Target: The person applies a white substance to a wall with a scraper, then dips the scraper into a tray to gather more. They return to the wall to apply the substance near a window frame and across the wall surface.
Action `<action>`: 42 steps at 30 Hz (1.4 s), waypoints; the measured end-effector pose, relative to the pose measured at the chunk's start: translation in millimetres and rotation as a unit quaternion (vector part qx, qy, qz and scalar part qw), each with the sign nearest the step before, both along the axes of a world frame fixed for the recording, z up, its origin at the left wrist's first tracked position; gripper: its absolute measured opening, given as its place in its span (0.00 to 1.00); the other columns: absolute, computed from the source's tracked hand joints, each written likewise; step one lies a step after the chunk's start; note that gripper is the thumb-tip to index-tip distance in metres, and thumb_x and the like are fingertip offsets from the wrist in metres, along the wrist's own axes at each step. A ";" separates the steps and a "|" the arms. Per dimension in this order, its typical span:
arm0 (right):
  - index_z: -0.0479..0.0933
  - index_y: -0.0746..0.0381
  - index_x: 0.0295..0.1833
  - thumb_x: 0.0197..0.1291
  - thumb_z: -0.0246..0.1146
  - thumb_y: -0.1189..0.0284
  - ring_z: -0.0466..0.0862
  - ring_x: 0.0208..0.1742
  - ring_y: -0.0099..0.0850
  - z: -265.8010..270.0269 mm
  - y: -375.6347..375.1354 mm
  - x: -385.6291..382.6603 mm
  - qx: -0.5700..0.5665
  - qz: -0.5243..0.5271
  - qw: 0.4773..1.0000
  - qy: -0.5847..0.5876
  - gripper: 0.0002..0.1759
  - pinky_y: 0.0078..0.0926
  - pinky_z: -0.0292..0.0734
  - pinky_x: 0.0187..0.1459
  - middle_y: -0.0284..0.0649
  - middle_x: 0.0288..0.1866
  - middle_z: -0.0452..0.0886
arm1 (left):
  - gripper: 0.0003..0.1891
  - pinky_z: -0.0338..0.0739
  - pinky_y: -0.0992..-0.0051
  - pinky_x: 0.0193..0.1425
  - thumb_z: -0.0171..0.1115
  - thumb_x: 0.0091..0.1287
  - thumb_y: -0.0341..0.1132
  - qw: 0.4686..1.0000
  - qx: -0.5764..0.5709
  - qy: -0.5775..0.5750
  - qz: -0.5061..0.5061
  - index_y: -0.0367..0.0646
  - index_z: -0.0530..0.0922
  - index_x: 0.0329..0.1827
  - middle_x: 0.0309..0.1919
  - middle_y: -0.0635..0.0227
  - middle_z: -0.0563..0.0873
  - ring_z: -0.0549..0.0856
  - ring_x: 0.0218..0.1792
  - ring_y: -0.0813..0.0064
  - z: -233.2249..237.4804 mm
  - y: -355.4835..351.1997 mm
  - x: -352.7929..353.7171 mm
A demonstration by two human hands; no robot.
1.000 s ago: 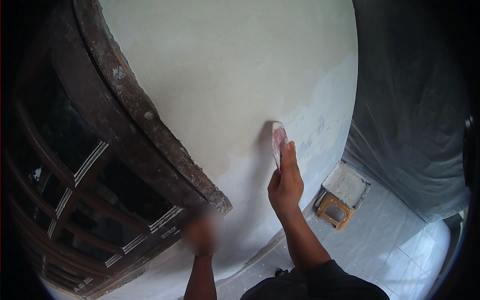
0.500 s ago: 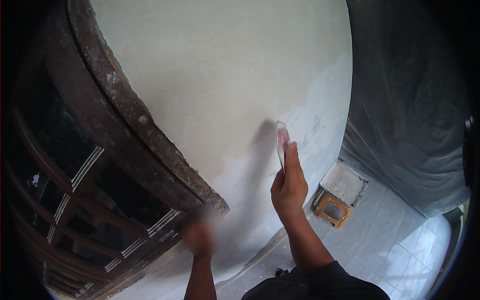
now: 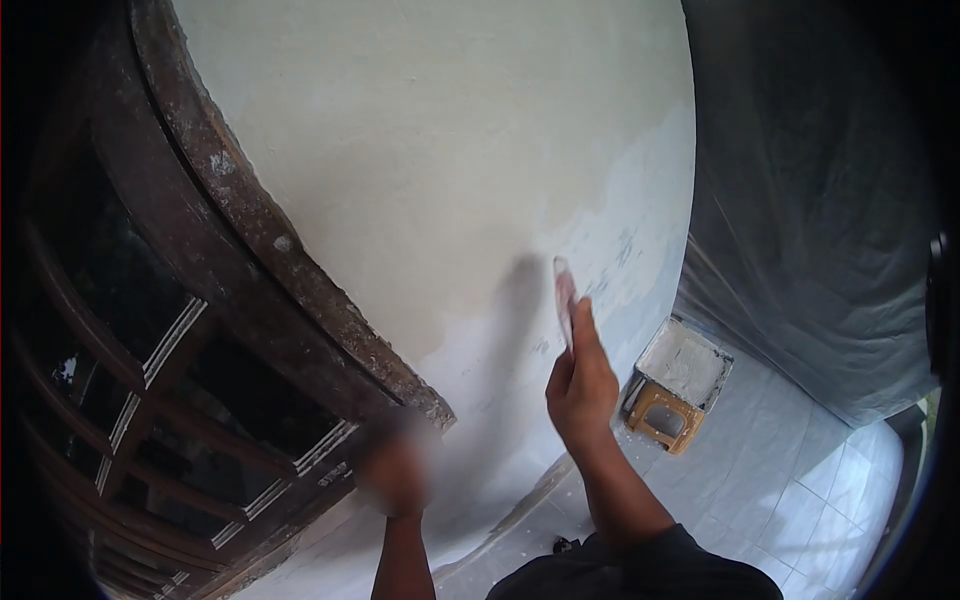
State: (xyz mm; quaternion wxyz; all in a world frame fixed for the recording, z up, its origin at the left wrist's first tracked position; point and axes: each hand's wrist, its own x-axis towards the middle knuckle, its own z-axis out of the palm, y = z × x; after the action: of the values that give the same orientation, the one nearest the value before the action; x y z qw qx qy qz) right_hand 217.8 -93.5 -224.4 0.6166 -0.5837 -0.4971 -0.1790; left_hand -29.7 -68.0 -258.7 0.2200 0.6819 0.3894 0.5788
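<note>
Tray (image 3: 688, 366) on stool (image 3: 664, 418)

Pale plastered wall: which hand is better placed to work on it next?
Right, probably: the right hand holds a thin, pinkish tool near the wall; the left hand looks blurred.

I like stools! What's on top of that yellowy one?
A squarish tray with pale, paste-like stuff in it sits on the stool. The tray hides most of the stool's top.
</note>
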 end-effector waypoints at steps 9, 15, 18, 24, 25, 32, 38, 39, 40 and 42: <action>0.64 0.77 0.71 0.60 0.57 0.84 0.80 0.64 0.59 -8.5 15.5 -67.1 -0.097 0.079 0.989 -0.076 0.31 0.44 0.78 0.64 0.66 0.64 0.76 | 0.22 0.60 0.75 0.22 0.52 0.70 0.35 0.999 0.045 0.020 0.019 0.39 0.68 0.14 0.11 0.70 0.72 0.69 0.16 0.82 -3.5 4.2 2.5; 0.64 0.73 0.73 0.61 0.56 0.86 0.81 0.63 0.54 11.7 -7.4 -14.9 -0.024 0.015 0.999 0.022 0.32 0.41 0.80 0.62 0.61 0.66 0.77 | 0.21 0.60 0.75 0.22 0.53 0.70 0.34 0.999 0.026 0.025 0.013 0.38 0.68 0.15 0.11 0.70 0.72 0.70 0.16 0.82 -0.9 2.7 1.7; 0.61 0.73 0.74 0.62 0.55 0.86 0.79 0.65 0.55 28.4 31.5 -3.4 -0.043 -0.004 0.997 0.057 0.32 0.41 0.79 0.62 0.62 0.67 0.75 | 0.21 0.60 0.75 0.22 0.53 0.70 0.34 0.999 0.027 0.027 0.013 0.38 0.69 0.15 0.12 0.70 0.73 0.70 0.16 0.82 -1.3 1.2 3.1; 0.64 0.72 0.73 0.56 0.57 0.88 0.78 0.67 0.57 -14.1 1.8 -57.2 -0.054 0.110 0.991 -0.058 0.35 0.42 0.80 0.62 0.61 0.66 0.76 | 0.20 0.63 0.75 0.23 0.55 0.70 0.34 0.999 0.015 0.027 0.014 0.38 0.71 0.17 0.13 0.70 0.73 0.71 0.17 0.82 -3.8 1.7 -1.0; 0.67 0.70 0.72 0.55 0.56 0.88 0.80 0.65 0.53 -14.0 -13.0 -50.6 -0.053 0.124 0.990 -0.046 0.35 0.41 0.80 0.62 0.59 0.65 0.78 | 0.19 0.65 0.75 0.25 0.57 0.70 0.35 0.999 0.004 0.032 0.010 0.38 0.72 0.19 0.14 0.70 0.74 0.72 0.18 0.81 -3.3 2.6 -2.7; 0.63 0.73 0.73 0.60 0.55 0.87 0.77 0.67 0.57 23.5 32.0 -11.8 -0.068 0.050 0.993 0.086 0.33 0.43 0.77 0.65 0.66 0.69 0.72 | 0.22 0.61 0.75 0.22 0.54 0.71 0.34 0.999 0.026 0.035 0.027 0.38 0.69 0.15 0.11 0.70 0.72 0.70 0.16 0.83 0.1 2.7 3.8; 0.70 0.77 0.67 0.57 0.59 0.86 0.82 0.61 0.58 -6.0 0.0 -89.0 -0.005 0.124 0.986 -0.112 0.29 0.43 0.80 0.62 0.68 0.62 0.77 | 0.22 0.61 0.75 0.22 0.54 0.72 0.34 0.999 0.028 0.012 0.034 0.39 0.68 0.15 0.11 0.71 0.72 0.70 0.16 0.84 -4.4 3.9 3.7; 0.70 0.77 0.67 0.57 0.59 0.86 0.82 0.61 0.58 -7.1 -12.1 -85.2 -0.005 0.125 0.986 -0.111 0.29 0.43 0.80 0.62 0.68 0.62 0.77 | 0.22 0.61 0.75 0.22 0.54 0.72 0.35 0.999 0.020 0.007 0.032 0.39 0.68 0.16 0.12 0.71 0.72 0.70 0.16 0.83 -3.4 3.4 3.4; 0.70 0.77 0.67 0.57 0.58 0.87 0.82 0.61 0.57 -8.1 -24.7 -76.4 -0.004 0.147 0.985 -0.091 0.29 0.42 0.80 0.62 0.67 0.62 0.77 | 0.22 0.61 0.75 0.22 0.53 0.72 0.35 0.999 0.014 0.003 0.029 0.39 0.68 0.16 0.12 0.71 0.72 0.70 0.16 0.83 -2.3 3.5 2.6; 0.69 0.77 0.69 0.56 0.56 0.90 0.83 0.60 0.55 -4.4 -28.6 -54.4 0.033 0.125 0.990 -0.062 0.30 0.40 0.80 0.61 0.64 0.63 0.78 | 0.22 0.61 0.75 0.22 0.53 0.72 0.35 0.999 0.026 0.006 0.026 0.39 0.68 0.16 0.12 0.71 0.73 0.70 0.16 0.83 -4.6 6.1 1.7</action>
State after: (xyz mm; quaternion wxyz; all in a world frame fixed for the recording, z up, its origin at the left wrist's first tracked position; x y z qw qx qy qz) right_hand 163.4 -122.1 -228.8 0.6213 -0.4840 -0.5971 -0.1522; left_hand -28.0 -61.8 -263.3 0.1850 0.6802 0.3931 0.5904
